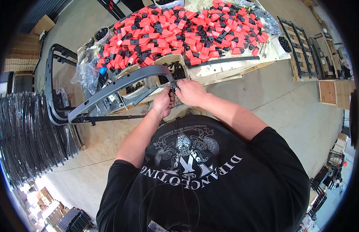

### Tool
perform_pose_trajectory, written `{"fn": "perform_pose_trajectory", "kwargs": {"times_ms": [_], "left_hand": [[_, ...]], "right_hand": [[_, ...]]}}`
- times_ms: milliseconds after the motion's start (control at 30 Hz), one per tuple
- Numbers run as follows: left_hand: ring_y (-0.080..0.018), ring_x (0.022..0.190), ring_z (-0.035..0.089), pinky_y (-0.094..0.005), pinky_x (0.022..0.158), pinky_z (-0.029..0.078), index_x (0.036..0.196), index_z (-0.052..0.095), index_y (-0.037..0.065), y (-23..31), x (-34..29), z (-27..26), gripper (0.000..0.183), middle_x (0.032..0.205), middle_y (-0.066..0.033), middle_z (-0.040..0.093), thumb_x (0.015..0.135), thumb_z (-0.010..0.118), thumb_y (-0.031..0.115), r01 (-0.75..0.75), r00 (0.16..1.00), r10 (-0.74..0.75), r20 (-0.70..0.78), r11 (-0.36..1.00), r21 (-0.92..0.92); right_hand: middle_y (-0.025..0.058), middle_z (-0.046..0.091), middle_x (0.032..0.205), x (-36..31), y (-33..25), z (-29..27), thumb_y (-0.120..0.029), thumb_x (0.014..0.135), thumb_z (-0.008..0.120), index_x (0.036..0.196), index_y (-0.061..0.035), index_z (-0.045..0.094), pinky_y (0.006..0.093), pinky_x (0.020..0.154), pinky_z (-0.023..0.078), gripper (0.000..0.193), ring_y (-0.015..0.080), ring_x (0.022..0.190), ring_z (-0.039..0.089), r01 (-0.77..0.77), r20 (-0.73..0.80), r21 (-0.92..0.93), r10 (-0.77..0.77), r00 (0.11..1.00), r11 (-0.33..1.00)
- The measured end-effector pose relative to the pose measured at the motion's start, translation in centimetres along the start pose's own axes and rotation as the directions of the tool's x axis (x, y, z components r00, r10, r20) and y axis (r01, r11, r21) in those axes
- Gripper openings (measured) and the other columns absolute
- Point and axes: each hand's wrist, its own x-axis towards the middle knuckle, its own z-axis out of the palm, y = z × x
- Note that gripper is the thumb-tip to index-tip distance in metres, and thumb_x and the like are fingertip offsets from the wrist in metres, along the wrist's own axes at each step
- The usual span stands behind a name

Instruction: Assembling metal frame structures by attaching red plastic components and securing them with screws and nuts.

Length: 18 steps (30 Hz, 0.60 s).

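A long, dark grey bent-tube metal frame arches over the near left edge of the table, and its curved end comes down in front of my chest. My left hand is closed round the lower side of that end, fingers curled. From the right, my right hand pinches the same end, thumb and fingers close to the left ones. A small dark part shows between the hands, too covered to name. Just beyond them stands an open box of small black parts, with another box of black fittings to its left.
A big heap of red and black plastic pieces covers the table. Clear plastic bags lie at its left end. Wrapped black tubes are stacked on the floor at left. A wooden pallet with black frames stands at right.
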Motion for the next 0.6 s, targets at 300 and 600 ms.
{"fn": "perform_pose_trajectory", "kwargs": {"times_ms": [300,600], "left_hand": [[-0.0102,0.051,0.029,-0.0258,0.045,0.026,0.081,0.047,0.013,0.0,-0.2,0.5,0.038,0.065,0.0020,0.041,0.107,0.046,0.041,-0.065,0.995,0.071,-0.074,0.994,0.085],[-0.0088,0.061,0.039,-0.0241,0.051,0.034,0.094,0.053,0.010,0.3,-0.7,0.3,0.023,0.075,0.0018,0.047,0.107,0.052,0.029,-0.190,0.982,0.191,-0.004,0.975,0.114]], "right_hand": [[0.0237,0.067,0.100,0.1,0.3,0.3,-0.026,0.094,0.053,0.100,0.0026,0.062,0.0520,0.085,0.052,0.031,0.0410,0.095,0.066,0.007,-0.014,0.015,-0.007,1.000,1.000],[0.0229,0.067,0.097,0.0,0.4,0.2,-0.025,0.094,0.053,0.100,0.0023,0.062,0.0514,0.084,0.053,0.030,0.0402,0.094,0.066,0.013,-0.031,0.038,-0.012,0.999,0.999]]}}
